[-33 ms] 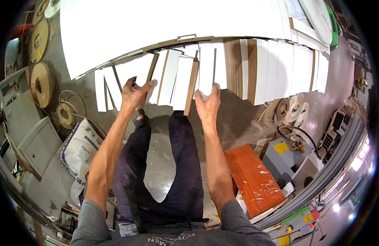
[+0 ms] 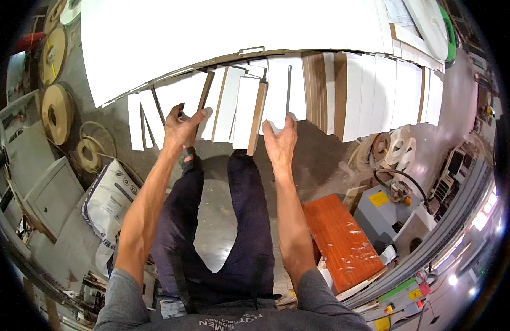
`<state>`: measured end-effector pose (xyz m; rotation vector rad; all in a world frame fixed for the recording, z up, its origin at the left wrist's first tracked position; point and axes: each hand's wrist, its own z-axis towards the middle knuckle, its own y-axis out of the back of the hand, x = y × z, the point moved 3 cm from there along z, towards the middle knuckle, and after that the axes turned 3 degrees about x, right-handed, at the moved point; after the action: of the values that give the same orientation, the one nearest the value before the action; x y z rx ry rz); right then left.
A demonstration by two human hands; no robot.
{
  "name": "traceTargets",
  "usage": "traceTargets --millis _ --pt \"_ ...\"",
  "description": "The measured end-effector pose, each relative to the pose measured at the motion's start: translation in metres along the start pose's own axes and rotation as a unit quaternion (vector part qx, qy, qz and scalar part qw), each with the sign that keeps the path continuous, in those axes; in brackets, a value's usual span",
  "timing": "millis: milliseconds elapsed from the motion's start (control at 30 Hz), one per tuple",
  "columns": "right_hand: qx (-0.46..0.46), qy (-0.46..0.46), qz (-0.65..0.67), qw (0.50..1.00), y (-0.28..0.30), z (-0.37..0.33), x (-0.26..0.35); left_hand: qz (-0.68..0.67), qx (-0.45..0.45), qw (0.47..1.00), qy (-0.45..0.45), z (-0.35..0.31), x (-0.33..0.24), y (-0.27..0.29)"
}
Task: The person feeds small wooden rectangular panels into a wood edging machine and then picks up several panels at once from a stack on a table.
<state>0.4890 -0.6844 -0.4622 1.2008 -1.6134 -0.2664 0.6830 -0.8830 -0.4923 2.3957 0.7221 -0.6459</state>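
White panels with brown, fibrous-looking edges lie side by side, sticking out toward me from a large white sheet (image 2: pixel 238 27). My left hand (image 2: pixel 180 128) grips the near end of a wide white panel (image 2: pixel 180 88), with its thumb by the brown edge on the right side. My right hand (image 2: pixel 280 144) is closed round the near end of a narrower white panel (image 2: pixel 277 91), thumb on the left side and fingers on the right. Between my hands another white strip (image 2: pixel 246 110) with a brown edge slants toward me, touched by neither hand. The undersides of both held panels are hidden.
Further right stands a row of stacked white panels (image 2: pixel 371 96). Rolls of edge-banding tape (image 2: pixel 57 115) lie on the floor at left, near a white sack (image 2: pixel 109 201). A scuffed orange-brown board (image 2: pixel 343 240) and a grey machine (image 2: pixel 379 212) are at lower right.
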Motion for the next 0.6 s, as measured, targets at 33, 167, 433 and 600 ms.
traceTargets --millis 33,167,433,600 --pt "0.013 -0.008 0.012 1.000 0.001 -0.001 0.002 0.002 -0.001 1.000 0.002 0.001 0.002 0.000" --pt "0.046 -0.048 0.030 0.997 -0.008 -0.014 0.004 -0.001 0.007 0.999 0.042 -0.005 0.002 0.000" --pt "0.128 -0.097 0.195 0.968 -0.021 -0.017 0.007 -0.005 0.020 0.999 0.045 0.003 0.026 0.004" --pt "0.150 -0.091 0.156 0.972 -0.038 -0.025 -0.002 -0.022 0.019 0.998 0.049 -0.009 0.023 -0.002"
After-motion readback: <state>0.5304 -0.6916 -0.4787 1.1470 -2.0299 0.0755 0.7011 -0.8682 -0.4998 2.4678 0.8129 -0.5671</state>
